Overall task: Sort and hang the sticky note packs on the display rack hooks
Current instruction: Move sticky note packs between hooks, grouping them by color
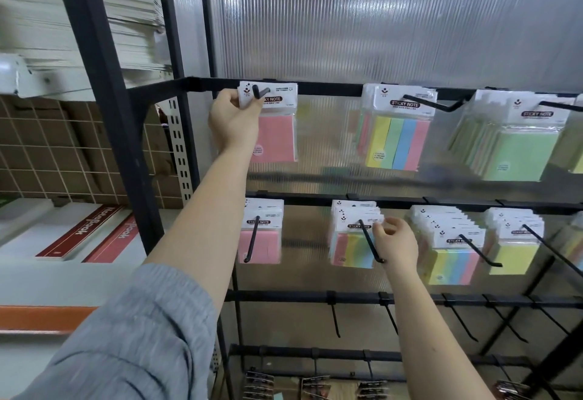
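Head view | left hand [232, 122] pinching pink sticky note pack [273, 122] header on top-left rack hook [259, 92] | right hand [396, 238] pinching multicolour pack [355, 237] header, second rail | packs seeming light, slippery; gripping stiff header

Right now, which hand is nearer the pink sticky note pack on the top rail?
Left. The left hand grips the pink pack at its header; the right hand is a rail lower, at the multicolour packs.

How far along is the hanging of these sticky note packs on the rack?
Mostly done: packs hang on every hook visible in the top two rows, such as the striped packs and green packs. In hand: the left hand holds a pink pack on the top-left hook; the right hand pinches a pack header below. Left: the third-row hooks are bare.
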Action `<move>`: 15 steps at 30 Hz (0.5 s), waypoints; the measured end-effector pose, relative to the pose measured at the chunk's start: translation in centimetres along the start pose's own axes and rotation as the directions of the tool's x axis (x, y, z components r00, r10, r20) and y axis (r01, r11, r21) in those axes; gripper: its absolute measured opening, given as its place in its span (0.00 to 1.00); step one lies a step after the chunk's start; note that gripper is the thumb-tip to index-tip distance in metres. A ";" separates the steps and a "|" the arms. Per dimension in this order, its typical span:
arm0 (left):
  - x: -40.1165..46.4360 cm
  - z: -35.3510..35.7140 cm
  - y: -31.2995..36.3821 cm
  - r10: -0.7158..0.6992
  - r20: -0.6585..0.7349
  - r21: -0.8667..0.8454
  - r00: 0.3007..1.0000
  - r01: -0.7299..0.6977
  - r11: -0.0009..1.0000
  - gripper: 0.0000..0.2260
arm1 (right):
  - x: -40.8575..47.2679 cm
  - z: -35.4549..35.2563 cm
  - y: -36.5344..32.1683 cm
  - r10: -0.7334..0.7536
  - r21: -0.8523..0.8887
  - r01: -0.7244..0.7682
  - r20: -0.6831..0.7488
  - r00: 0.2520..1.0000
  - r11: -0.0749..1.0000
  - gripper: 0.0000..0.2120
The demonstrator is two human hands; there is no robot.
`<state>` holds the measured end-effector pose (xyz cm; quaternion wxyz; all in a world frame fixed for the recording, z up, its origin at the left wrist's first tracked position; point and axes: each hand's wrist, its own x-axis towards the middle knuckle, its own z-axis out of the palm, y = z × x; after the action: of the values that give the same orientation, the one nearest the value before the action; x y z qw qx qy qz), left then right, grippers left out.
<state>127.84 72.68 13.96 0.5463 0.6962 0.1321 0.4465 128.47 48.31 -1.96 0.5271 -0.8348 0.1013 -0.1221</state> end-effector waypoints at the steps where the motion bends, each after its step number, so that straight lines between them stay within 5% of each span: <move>1: 0.0 0.0 0.0 -0.007 0.000 -0.008 1.000 0.007 1.000 0.08 | 0.0 0.0 0.1 0.004 -0.008 -0.004 0.000 1.000 1.000 0.20; 15: -3.8 -2.0 -3.6 -0.145 0.091 0.026 0.985 0.143 0.989 0.16 | -1.9 1.8 2.3 0.133 0.209 -0.125 -0.027 0.991 0.970 0.14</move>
<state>125.22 72.77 9.03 0.5760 0.7101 0.1609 0.3717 127.13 49.44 -4.95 0.6158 -0.7644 0.1529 -0.1146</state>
